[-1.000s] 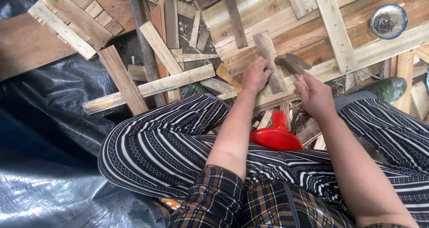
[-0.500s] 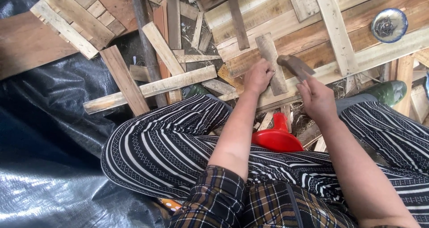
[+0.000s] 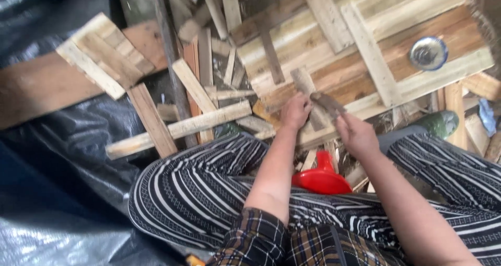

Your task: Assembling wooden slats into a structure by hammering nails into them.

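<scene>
Blurring softens the whole view, so the grip of the left hand (image 3: 295,111) on the short plank (image 3: 308,91) is hard to read; its fingers curl over the plank's lower end. Just right of it, the right hand (image 3: 356,135) pinches a dark wood piece (image 3: 327,102) that touches the plank. Below both hands a red funnel (image 3: 321,178) sits half hidden between striped knees. Far right lies a round metal lid (image 3: 428,52) on a pallet (image 3: 396,31).
</scene>
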